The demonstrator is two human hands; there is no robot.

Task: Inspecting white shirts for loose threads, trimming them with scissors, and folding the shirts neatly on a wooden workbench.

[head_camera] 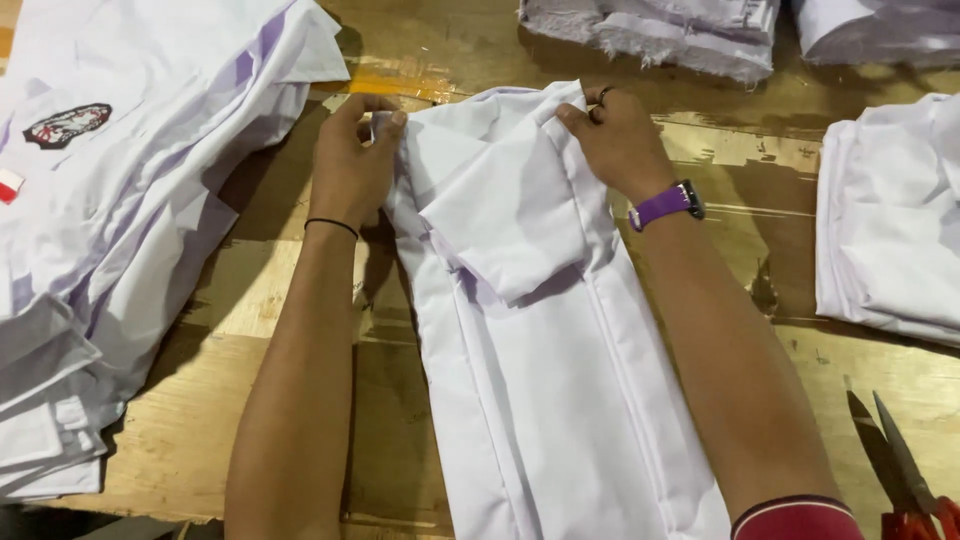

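A white shirt (540, 350) lies folded lengthwise down the middle of the wooden table (250, 300), with one sleeve folded across its upper part. My left hand (352, 160) pinches the shirt's upper left edge between thumb and fingers. My right hand (618, 140) grips the upper right edge near the shoulder; a purple watch sits on that wrist and a ring on one finger. A thin black band circles my left wrist.
A stack of white shirts (110, 200) with a sewn badge fills the left side. More folded white cloth lies at the right (890, 220) and along the far edge (680, 30). Red-handled scissors (900, 470) rest at the lower right.
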